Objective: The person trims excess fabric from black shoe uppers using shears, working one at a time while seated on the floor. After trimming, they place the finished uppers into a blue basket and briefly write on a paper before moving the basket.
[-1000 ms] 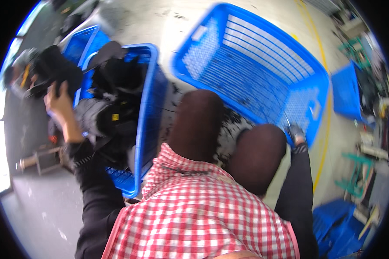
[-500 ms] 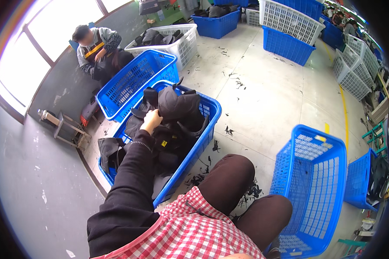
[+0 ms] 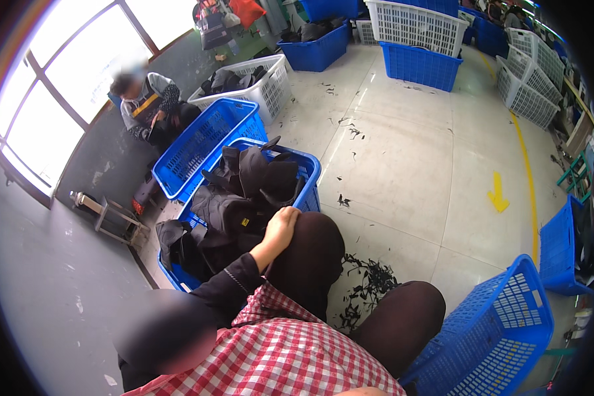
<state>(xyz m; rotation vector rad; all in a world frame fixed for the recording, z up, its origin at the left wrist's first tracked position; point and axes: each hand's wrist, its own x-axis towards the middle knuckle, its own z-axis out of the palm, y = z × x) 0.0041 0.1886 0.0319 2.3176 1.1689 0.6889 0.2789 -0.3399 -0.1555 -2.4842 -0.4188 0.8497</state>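
My left hand [image 3: 282,228] rests on my left knee [image 3: 315,239], its fingers laid over the dark trouser cloth, holding nothing that shows. Just beyond it stands a blue slatted crate [image 3: 310,173] heaped with black stitched pieces [image 3: 219,210] that look like shoe uppers. One piece carries a small yellow label [image 3: 245,222]. Some of the pile is hidden behind my hand and knee. My right hand cannot be made out; only an unclear bit of skin shows at the bottom edge. A blurred patch covers part of my left sleeve.
Another blue crate [image 3: 167,173] stands behind the full one, near a seated person [image 3: 148,105]. At my right is a tilted blue crate [image 3: 508,330]. Black scraps [image 3: 369,280] litter the floor between my knees. Stacked crates [image 3: 419,65] stand farther off; a small stand [image 3: 120,221] is by the wall.
My left hand has come away from the pile of black pieces and moved back onto my left knee. The view has shifted, so the right-hand crate appears lower.
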